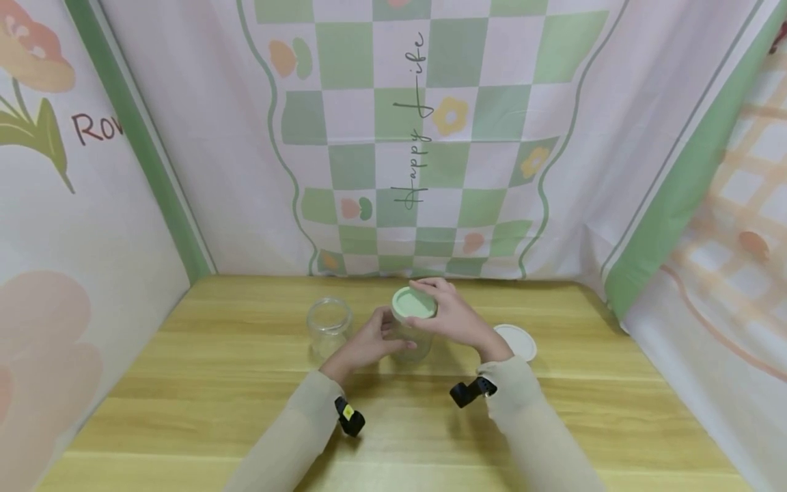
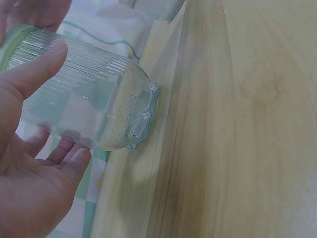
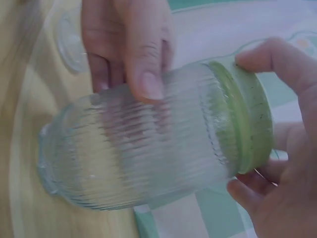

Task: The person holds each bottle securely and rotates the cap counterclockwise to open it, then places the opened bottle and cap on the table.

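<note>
A ribbed clear glass jar (image 3: 143, 144) stands on the wooden table with a pale green lid (image 1: 413, 303) over its mouth. My left hand (image 1: 371, 339) grips the jar's side, thumb across the front and fingers round the back. From above, my right hand (image 1: 451, 313) holds the lid by its edge, thumb on one side and fingers on the other. In the left wrist view the jar's wavy foot (image 2: 141, 116) shows at the tabletop. Left of my left hand is a second glass jar (image 1: 329, 326) without a lid.
A white round lid (image 1: 516, 342) lies flat on the wooden table (image 1: 406, 437), right of my right wrist. Behind the table's far edge hangs a checked curtain (image 1: 402, 137), with more printed cloth at both sides.
</note>
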A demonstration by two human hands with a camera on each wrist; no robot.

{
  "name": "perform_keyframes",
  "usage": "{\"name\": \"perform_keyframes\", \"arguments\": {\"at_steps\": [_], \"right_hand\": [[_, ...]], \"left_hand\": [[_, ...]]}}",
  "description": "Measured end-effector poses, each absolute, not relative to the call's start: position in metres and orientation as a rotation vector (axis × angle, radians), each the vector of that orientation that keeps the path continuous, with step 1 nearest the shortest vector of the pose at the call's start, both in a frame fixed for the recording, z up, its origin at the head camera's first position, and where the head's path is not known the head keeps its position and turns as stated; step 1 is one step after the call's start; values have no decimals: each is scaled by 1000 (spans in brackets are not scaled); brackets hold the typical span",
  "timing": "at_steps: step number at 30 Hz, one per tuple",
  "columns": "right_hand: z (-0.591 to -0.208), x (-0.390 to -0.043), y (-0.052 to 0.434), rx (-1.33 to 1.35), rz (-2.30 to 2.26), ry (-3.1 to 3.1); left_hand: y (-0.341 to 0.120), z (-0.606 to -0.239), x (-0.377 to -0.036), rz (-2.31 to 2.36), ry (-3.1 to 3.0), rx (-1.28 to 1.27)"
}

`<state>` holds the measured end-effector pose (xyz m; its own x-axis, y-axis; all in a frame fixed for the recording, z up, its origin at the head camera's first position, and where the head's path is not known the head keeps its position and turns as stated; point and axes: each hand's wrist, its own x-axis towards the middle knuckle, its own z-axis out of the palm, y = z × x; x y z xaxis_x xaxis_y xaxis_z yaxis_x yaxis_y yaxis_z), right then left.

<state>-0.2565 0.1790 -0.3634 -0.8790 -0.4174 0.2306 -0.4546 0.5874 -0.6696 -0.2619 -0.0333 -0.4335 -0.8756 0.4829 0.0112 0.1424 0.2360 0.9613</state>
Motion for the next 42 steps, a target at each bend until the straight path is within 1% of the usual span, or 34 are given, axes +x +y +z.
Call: {"name": "perform_keyframes", "arguments": {"at_steps": [8,17,20,27,36,42], "right_hand": [[-359,-265,189,942,1279,-2779],[-361,-264,192,998,1339,-2737],[-361,-262,190,958,1306,-2730],[-360,-258,181,752,1186,-2776],[-352,-252,174,740,925,-2769],[-351,-252,174,758,900,-2788]], "left_hand": [[-33,-434,-262,1718,2208,585],[-32,-434,-264,1695,2218,601],[-32,-435,-264,1691,2215,612],[-32,-435,-263,1676,2226,612],[-34,-434,-263,1661,2230,591],[-35,-434,-264,1652,2231,596]]}}
